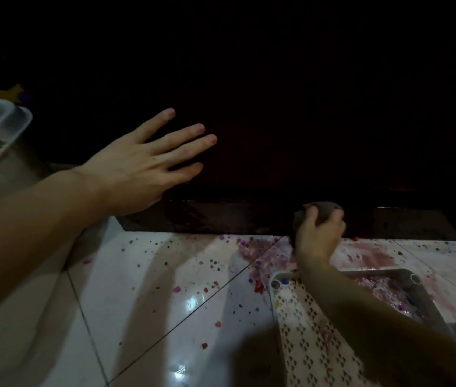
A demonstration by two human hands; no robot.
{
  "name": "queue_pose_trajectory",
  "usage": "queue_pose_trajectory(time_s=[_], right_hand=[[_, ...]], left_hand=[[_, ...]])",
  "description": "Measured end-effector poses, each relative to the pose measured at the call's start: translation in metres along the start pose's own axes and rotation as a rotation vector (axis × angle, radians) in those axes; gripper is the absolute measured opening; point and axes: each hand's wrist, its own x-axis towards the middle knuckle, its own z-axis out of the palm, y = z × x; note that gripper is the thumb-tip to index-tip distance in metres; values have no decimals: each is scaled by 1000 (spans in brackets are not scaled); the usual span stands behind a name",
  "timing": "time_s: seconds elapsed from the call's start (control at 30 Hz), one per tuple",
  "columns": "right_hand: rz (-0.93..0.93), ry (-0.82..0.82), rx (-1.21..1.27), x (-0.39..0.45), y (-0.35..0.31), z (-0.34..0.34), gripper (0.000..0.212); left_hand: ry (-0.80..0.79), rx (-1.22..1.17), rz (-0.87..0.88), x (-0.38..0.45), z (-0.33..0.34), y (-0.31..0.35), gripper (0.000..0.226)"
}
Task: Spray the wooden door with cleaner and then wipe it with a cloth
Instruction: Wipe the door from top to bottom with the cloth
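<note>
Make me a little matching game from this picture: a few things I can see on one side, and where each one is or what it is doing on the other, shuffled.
Things:
1. left hand
2. right hand
3. cloth
4. perforated basket

Places or states:
A. lies on the tiled floor, lower right
B. fingers spread straight, against the dark door
C. bunched up, pressed to the bottom of the door
D. fingers curled round the cloth

Pairs: 1-B, 2-D, 3-C, 4-A
</note>
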Motion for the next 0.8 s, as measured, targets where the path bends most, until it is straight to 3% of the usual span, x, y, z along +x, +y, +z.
queue_pose_trajectory(time_s=[0.23, 0.43, 0.57, 0.8], right_hand=[[-80, -370, -70, -55, -15, 48, 7], [21, -100, -115, -23, 0, 27, 33], [41, 26, -53, -14, -3, 21, 36], [-116, -211, 37, -62, -28, 44, 15]], left_hand=[[-18, -11, -26, 0, 2, 3, 77], [0, -23, -30, 3, -3, 4, 77], [5, -21, -13, 4, -3, 3, 64], [0, -5, -6, -3, 4, 1, 63]])
